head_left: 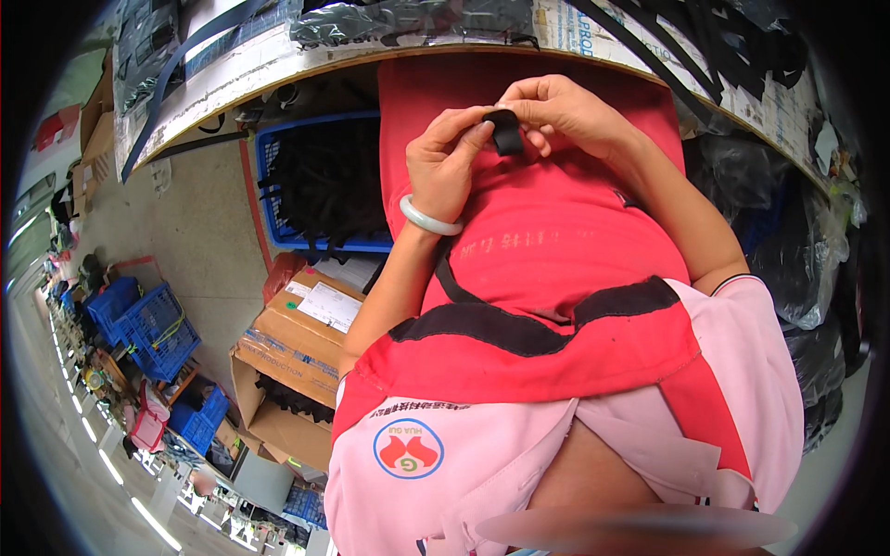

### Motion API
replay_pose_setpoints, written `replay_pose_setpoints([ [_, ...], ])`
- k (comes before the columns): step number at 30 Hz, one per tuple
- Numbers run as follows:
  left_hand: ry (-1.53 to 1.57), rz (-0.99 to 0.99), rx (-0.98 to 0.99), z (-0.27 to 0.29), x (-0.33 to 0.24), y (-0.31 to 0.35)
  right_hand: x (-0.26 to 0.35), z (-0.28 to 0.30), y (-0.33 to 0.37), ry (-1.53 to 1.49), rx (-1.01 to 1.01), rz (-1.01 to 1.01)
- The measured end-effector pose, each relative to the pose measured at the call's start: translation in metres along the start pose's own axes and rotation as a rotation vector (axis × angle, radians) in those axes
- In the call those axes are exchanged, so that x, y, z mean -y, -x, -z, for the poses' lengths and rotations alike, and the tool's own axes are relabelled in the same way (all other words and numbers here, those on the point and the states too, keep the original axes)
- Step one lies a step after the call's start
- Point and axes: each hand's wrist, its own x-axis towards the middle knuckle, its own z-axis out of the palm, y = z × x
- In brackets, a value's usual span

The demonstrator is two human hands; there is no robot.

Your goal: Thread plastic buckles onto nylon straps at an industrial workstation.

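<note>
A short piece of black webbing strap, bent over into a loop, is held above my lap. My left hand, with a pale bangle at its wrist, pinches the strap's left side between thumb and fingers. The fingertips of my right hand grip the upper end of the same strap, close to my left fingertips. Some of my right fingers curl behind it. The red apron spreads over my lap beneath both hands.
A worktable edge curves across the far side, with black straps on top. To the left are a blue crate of black straps and an open cardboard box. Plastic bags stand at right.
</note>
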Motion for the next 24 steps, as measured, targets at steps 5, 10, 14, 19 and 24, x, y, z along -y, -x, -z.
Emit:
replay_pose_setpoints([
  [5,-0.053,0.123,0.168,0.033,-0.039,0.015,0.008,-0.011,-0.009,0.131,-0.186,0.220],
  [10,-0.302,0.155,-0.124,0.129,-0.101,0.059,0.014,0.002,-0.016,0.333,-0.276,0.265],
  [14,-0.801,0.105,-0.473,0.205,-0.089,0.089,-0.013,0.000,-0.018,0.430,-0.154,0.175],
  [19,-0.886,0.015,-0.453,0.200,-0.036,0.060,-0.018,-0.003,-0.020,0.670,-0.130,0.296],
  [24,-0.685,-0.255,-0.181,0.093,-0.044,-0.042,-0.023,-0.001,-0.011,0.903,-0.122,0.338],
])
